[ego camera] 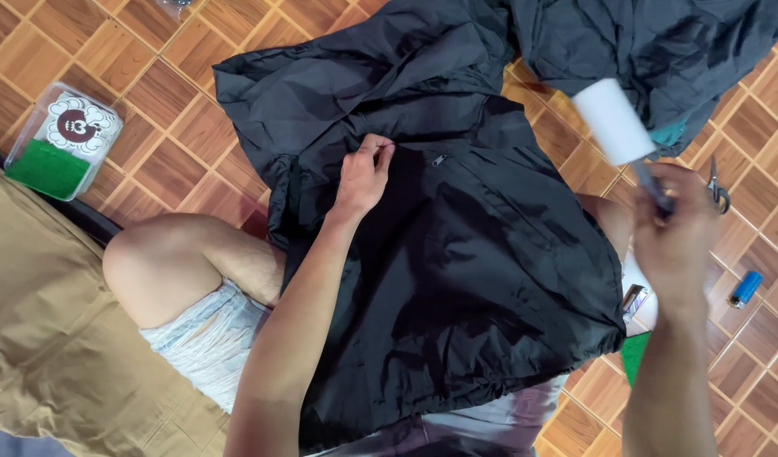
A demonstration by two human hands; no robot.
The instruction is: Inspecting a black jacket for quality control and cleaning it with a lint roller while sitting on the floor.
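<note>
A black jacket [456,245] lies spread over my lap and the wooden floor. My left hand [363,176] pinches the fabric beside the zipper pull [439,158] near the middle. My right hand [675,227] is raised at the right and grips the dark handle of a lint roller [613,120], whose white roll points up and left over the jacket's edge. The roller is off the fabric.
A clear plastic box [63,140] with a green and white label sits on the floor at the left. Small scissors [717,191] and a blue lighter [746,288] lie at the right. A tan cushion [42,330] fills the lower left.
</note>
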